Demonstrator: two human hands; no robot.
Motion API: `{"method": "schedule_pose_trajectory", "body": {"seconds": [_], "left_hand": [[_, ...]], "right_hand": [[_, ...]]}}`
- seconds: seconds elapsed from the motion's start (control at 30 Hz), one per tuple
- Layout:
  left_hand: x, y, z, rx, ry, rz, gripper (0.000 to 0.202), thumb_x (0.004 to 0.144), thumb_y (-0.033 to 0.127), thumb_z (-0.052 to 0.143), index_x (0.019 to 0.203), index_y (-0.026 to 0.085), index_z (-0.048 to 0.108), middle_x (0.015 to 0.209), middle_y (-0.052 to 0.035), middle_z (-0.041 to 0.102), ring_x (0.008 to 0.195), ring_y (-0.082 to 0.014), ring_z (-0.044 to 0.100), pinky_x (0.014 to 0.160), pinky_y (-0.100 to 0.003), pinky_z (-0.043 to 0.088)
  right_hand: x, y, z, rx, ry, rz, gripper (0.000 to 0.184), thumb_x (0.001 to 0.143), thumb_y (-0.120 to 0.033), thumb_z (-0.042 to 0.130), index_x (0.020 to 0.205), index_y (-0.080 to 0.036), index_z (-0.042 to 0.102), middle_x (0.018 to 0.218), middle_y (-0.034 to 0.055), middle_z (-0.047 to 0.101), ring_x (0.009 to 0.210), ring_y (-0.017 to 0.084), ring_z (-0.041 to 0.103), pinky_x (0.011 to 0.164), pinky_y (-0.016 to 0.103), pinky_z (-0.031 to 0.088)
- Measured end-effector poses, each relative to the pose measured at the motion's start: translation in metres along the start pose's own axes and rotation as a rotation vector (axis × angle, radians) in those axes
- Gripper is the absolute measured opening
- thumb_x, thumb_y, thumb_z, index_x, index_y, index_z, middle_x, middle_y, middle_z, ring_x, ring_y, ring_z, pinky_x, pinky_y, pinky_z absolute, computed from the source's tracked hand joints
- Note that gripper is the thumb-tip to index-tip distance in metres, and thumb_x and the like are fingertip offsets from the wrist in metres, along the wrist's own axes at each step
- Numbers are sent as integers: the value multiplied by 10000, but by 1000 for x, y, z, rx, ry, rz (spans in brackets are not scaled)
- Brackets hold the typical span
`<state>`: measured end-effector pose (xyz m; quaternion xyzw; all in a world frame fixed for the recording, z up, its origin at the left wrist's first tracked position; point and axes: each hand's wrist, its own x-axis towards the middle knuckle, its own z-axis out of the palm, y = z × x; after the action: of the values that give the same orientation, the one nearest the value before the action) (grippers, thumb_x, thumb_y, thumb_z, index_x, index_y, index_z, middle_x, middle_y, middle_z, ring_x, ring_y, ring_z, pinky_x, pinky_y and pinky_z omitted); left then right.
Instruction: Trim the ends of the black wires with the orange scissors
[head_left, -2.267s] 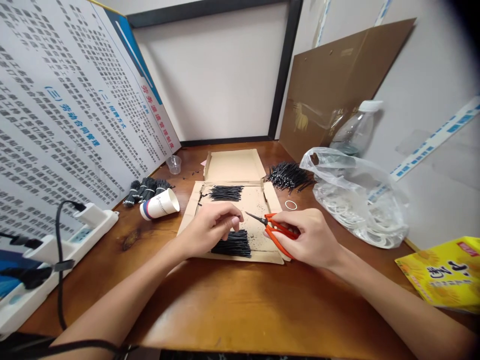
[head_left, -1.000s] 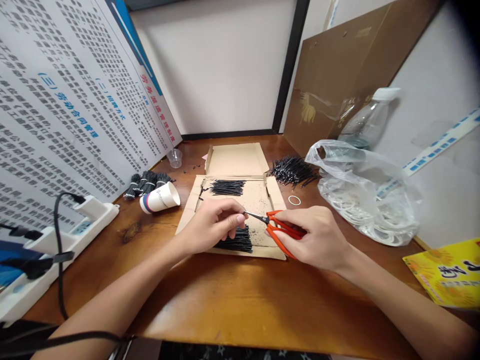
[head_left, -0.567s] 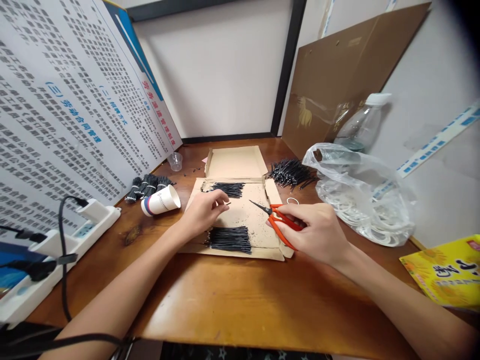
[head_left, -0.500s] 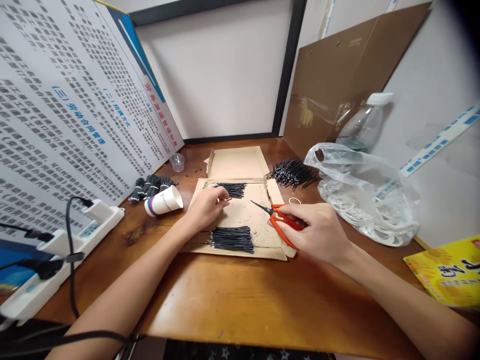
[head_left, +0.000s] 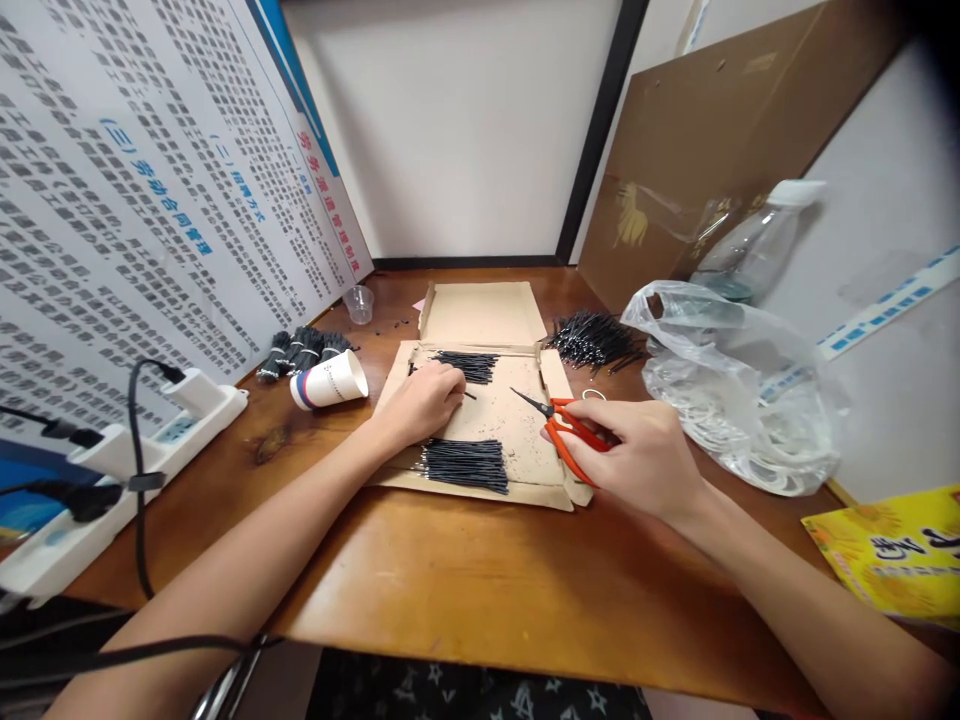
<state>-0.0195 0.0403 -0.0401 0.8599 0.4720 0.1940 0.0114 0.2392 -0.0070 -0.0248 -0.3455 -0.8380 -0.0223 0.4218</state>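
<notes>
My right hand [head_left: 637,455] grips a pair of orange-handled scissors [head_left: 574,435], whose dark pointed blades reach left over the flattened cardboard box [head_left: 517,415]. My left hand [head_left: 429,400] is closed over the left half of the cardboard, and a short black wire [head_left: 470,396] sticks out from its fingertips. Two rows of black wires lie on the cardboard: a far row [head_left: 472,368] just beyond my left hand and a near row [head_left: 465,466] in front of it. Tiny dark scraps dot the cardboard near the scissors.
Loose black wires [head_left: 592,340] are heaped behind the box on the right. A clear bag of white cord [head_left: 739,400] and a plastic bottle [head_left: 757,240] stand at right. On the left are a tipped paper cup [head_left: 330,380], tied wire bundles [head_left: 304,350] and a power strip [head_left: 172,440].
My left hand has turned more palm-down, and a wire end now shows beyond its fingers. The scissors stay in my right hand, almost unmoved. The view has shifted slightly.
</notes>
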Motion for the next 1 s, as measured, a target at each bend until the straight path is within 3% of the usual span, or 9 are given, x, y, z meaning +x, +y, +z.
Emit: {"method": "schedule_pose_trajectory", "body": {"seconds": [0.2,0.4,0.67,0.87,1.0], "left_hand": [[-3,-1,2,-31,-13,58,136,874,123,486,909,135,616,960,-109,631,953,-218,555,854,-351,438],[-11,13,-7,-10,-4,77,161,886,124,457,851,129,614,869,-101,610,857,-212,549,778,-334,438],[-19,44,-25,104,-253,324,222,928,246,468,784,153,609,802,-53,605,743,-177,551,640,-291,376],[-21,48,-32,-33,-292,313,166,909,255,513,835,160,628,827,-48,613,777,-173,557,665,-276,382],[-21,49,-31,-112,-352,260,70,864,171,563,817,158,613,841,-33,616,761,-154,557,650,-253,375]], "right_hand": [[0,-3,-2,-17,-47,49,153,820,-249,551,799,-174,682,650,38,693,460,123,557,463,247,401],[0,-2,-3,-25,-41,35,147,813,-248,566,790,-167,687,627,41,681,479,131,575,477,247,403],[-2,-5,2,-41,-40,-29,153,817,-246,551,780,-166,677,615,27,674,468,116,561,474,225,388],[-4,-11,5,-5,-67,-80,148,807,-203,570,757,-116,678,576,24,642,434,101,509,462,233,354],[-6,-11,5,0,-93,-75,153,799,-202,581,745,-101,682,559,21,624,428,99,481,463,238,342]]}}
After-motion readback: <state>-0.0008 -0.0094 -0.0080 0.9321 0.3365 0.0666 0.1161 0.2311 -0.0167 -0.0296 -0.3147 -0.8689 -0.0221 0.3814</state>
